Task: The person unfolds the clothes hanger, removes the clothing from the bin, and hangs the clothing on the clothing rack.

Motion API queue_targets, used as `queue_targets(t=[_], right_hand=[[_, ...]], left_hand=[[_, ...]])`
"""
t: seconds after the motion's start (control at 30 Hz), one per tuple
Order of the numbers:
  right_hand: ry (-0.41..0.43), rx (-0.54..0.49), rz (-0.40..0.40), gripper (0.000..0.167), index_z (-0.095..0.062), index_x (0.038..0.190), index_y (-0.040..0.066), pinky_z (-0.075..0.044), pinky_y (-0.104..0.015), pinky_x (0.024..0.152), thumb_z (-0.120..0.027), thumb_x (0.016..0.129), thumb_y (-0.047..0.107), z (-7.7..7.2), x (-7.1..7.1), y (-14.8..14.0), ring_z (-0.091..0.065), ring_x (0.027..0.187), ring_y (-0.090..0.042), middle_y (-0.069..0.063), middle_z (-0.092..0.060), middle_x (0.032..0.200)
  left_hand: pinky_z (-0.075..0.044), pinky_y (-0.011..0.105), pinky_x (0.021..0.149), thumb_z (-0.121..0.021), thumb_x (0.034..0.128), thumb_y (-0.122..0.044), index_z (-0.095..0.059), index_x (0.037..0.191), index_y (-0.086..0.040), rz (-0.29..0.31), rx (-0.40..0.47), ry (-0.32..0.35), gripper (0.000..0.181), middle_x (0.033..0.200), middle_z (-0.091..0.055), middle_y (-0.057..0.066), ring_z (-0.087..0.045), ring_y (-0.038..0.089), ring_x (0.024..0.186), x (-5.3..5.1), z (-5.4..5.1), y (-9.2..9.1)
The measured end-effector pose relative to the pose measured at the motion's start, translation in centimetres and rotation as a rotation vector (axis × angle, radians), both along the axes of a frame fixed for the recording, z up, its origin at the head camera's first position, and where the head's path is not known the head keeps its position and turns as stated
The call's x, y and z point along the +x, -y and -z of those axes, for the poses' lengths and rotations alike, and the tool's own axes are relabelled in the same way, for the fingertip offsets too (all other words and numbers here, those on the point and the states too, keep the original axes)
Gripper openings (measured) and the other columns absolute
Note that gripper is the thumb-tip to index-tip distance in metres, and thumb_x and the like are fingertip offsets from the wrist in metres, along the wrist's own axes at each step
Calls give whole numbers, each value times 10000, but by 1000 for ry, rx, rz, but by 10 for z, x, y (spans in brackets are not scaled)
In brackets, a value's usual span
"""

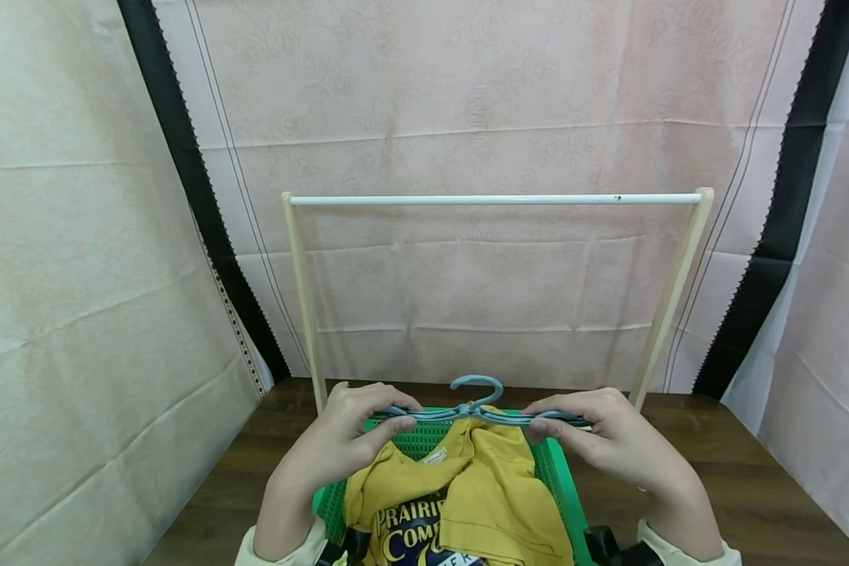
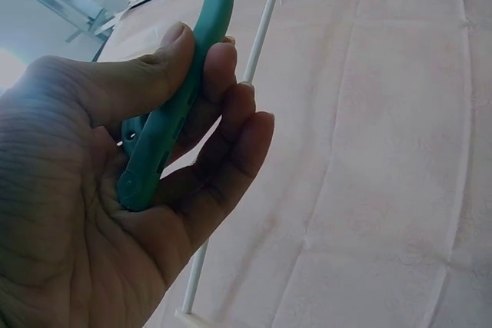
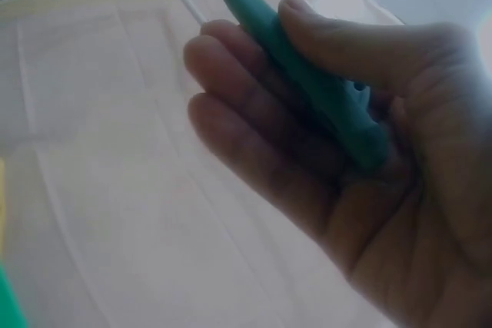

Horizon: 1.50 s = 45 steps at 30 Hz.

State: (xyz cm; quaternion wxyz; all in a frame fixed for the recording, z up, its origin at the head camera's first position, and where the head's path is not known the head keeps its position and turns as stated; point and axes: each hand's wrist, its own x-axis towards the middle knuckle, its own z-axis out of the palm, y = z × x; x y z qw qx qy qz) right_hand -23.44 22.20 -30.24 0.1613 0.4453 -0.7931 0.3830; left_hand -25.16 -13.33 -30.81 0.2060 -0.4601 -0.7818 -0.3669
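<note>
A blue hanger is held level above a green basket, its hook pointing up. My left hand pinches one end between thumb and fingers, and my right hand pinches the other end. Beneath it lies a yellow shirt with dark printed lettering, in the basket. In the left wrist view the hanger arm looks green, crossing the fingers of the left hand. The right wrist view has the other arm between thumb and fingers of the right hand.
Behind the basket stands a rack with a white horizontal bar and cream posts. The wooden table extends to both sides of the basket. Pale cloth with black strips hangs behind and at the sides.
</note>
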Motion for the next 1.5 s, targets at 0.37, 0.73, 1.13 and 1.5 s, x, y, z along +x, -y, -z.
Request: queue_targets(t=[0.37,0.73,1.13,1.5], right_hand=[[1,-8,6,306,-725,1158,181,-582,-282,755,-632,963,-36,0,0,0,-729,853,-117,61,-759,932],[-72,-66,-46,340,-720,1159,127,-577,-258,749,-629,932,-109,0,0,4,-735,829,-142,23,-761,919],[-38,-21,22,317,-709,1151,224,-576,-284,774,-646,961,-21,0,2,7,-727,860,-85,130,-752,934],[-123,-33,15,332,-714,1161,173,-559,-247,776,-664,931,-60,1,1,9,-722,842,-101,95,-750,910]], left_hand=[[-536,230,636,-676,975,-106,-697,1106,-194,26,30,-54,159,974,-721,-89,-651,5,748,1,-2,-4],[-529,213,628,-653,993,-115,-686,1107,-214,13,27,-53,155,883,-702,-120,-650,-9,747,4,-2,-6],[-560,258,717,-596,1031,-164,-650,1112,-218,35,6,53,111,875,-673,-131,-651,21,777,8,-2,-10],[-558,273,726,-570,1046,-213,-642,1107,-220,27,-9,113,95,856,-652,-127,-636,42,769,9,-2,-11]])
